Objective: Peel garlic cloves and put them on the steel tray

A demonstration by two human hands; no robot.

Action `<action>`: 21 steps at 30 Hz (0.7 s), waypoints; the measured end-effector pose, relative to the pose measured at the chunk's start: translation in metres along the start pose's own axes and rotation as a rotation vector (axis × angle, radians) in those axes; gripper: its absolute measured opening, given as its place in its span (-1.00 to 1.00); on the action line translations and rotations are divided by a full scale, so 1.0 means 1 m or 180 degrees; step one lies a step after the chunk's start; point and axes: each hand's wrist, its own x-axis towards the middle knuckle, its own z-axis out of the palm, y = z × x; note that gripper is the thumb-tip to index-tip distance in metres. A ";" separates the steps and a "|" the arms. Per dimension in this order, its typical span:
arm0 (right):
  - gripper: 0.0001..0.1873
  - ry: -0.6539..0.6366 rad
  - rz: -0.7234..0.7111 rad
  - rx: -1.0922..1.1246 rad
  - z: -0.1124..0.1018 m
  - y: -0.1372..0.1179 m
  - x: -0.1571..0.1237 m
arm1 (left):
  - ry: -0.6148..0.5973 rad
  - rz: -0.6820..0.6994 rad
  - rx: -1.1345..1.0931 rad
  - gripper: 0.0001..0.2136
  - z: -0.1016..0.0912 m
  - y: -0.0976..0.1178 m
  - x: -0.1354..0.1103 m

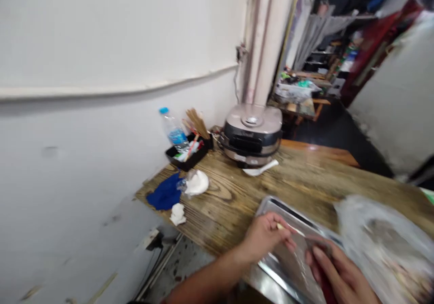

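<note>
My left hand (267,236) is closed in a pinch on a thin pale stick-like piece (280,226), with a yellowish end showing between thumb and fingers. Just to its right, my right hand (339,268) is curled round something dark and reddish, too blurred to name. The pale piece reaches toward the right hand's fingertips; whether they touch it I cannot tell. Both hands are over a shiny metal tray (271,204) at the near side of the wooden table. Beside the right hand lies a clear plastic bag (356,213) with pale, blurred contents.
A rice cooker (252,132) stands at the back, a white spoon (261,168) before it. Left of it, a black tray (190,161) holds a water bottle (174,130) and wooden sticks (198,122). A blue cloth (165,193) and white crumpled wads (197,183) lie near the wall.
</note>
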 end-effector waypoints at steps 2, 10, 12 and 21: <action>-0.61 0.0031 0.0168 0.0307 -0.005 0.000 -0.007 | -0.0022 0.0044 0.0110 -0.73 0.011 0.001 -0.002; -0.66 0.0166 0.0150 0.0467 -0.028 0.029 -0.056 | -0.1222 -0.0163 0.0939 -0.63 0.050 -0.026 -0.021; -0.69 0.0140 0.0102 0.0475 -0.034 0.038 -0.068 | -0.1473 -0.0158 0.1286 -0.67 0.058 -0.031 -0.027; -0.62 0.0424 0.0206 0.0988 -0.049 0.061 -0.104 | -0.0698 -0.0543 0.0665 -0.69 0.093 -0.059 -0.038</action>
